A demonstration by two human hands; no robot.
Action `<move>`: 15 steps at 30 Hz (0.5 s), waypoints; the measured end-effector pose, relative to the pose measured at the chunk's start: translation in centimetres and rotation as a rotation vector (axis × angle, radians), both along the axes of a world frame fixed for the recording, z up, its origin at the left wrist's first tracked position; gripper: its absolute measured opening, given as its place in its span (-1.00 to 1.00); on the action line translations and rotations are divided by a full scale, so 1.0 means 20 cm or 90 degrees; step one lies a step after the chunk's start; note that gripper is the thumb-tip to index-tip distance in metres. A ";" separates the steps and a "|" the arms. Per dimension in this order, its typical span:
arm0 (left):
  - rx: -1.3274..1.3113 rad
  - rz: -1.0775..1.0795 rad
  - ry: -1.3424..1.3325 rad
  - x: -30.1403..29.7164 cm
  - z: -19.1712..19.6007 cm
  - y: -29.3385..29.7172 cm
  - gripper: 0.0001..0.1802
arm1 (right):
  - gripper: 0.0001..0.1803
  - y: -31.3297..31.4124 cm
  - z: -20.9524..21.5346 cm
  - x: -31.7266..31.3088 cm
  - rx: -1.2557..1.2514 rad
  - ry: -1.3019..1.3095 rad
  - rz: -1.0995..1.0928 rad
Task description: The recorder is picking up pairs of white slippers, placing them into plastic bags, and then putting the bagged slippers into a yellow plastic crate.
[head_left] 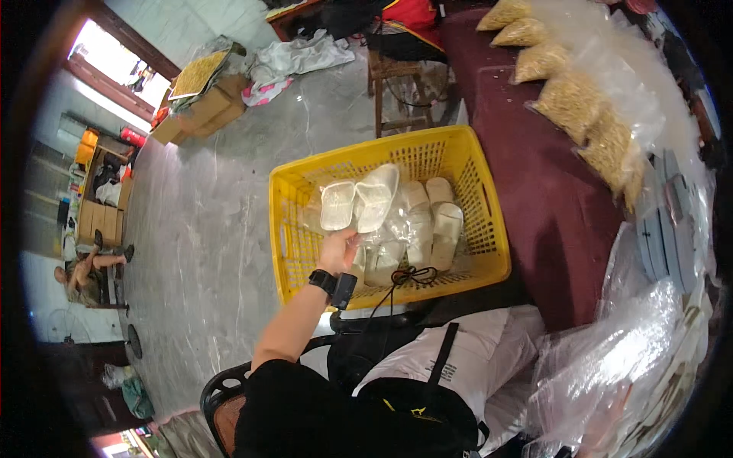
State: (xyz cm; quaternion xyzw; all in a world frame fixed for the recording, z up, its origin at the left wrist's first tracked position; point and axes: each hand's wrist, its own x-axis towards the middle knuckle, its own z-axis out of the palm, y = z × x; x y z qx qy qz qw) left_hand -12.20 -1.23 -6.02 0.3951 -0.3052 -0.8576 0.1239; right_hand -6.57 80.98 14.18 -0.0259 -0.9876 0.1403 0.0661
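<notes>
My left hand point(338, 250), with a black watch and a small black device on its wrist, reaches into a yellow plastic basket point(489, 263). Its fingers are closed on the near end of a pair of white slippers point(376, 197), which look wrapped in clear plastic and are tilted over the others. More pale slippers point(445, 229) in clear plastic bags lie in the basket beside and under the held pair. A thin black cord point(412, 276) is looped over the basket's near rim. My right hand does not show.
At the right, a dark red covered table point(527, 183) bears clear bags of tan pieces point(573, 103) and empty plastic bags point(611, 359). A wooden stool point(393, 80) stands behind the basket. Far left are cardboard boxes point(202, 114) and another person point(84, 278), seated.
</notes>
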 end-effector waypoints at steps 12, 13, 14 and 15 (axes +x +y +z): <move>-0.357 0.126 -0.039 0.38 -0.89 -0.34 -0.76 | -0.09 -0.49 0.36 -0.08 -0.054 -0.177 -0.016; -0.346 0.119 -0.037 0.35 -0.93 -0.33 -0.76 | -0.06 -0.46 0.36 -0.06 -0.070 -0.183 -0.031; -0.383 0.080 -0.062 0.30 -0.94 -0.30 -0.77 | -0.02 -0.44 0.38 -0.05 -0.081 -0.187 -0.048; -0.420 0.041 -0.084 0.26 -0.92 -0.28 -0.79 | 0.01 -0.44 0.41 -0.03 -0.092 -0.189 -0.066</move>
